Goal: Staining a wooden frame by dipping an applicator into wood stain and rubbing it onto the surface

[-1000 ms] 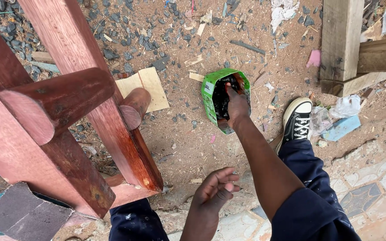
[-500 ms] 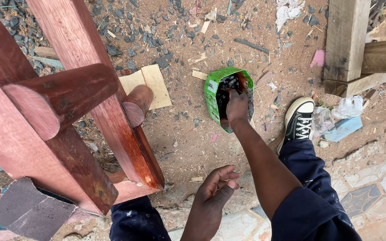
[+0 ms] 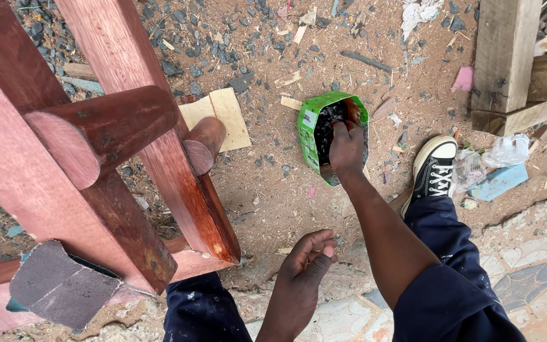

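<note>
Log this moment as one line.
right hand: reaching inside cut-open green container | left hand: empty, loosely curled | red-brown wooden frame: alongside

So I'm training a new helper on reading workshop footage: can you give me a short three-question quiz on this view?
1. True or false: the right hand reaches into the green container on the ground.
2. What does the left hand hold?
A. a brush
B. nothing
C. a rag
3. Fill in: the grey sheet of sandpaper lies on the reddish wooden ____.

Key
1. True; its fingers are inside, among dark contents.
2. B; it hangs loosely curled above the sawdust-strewn ground.
3. frame.
</note>
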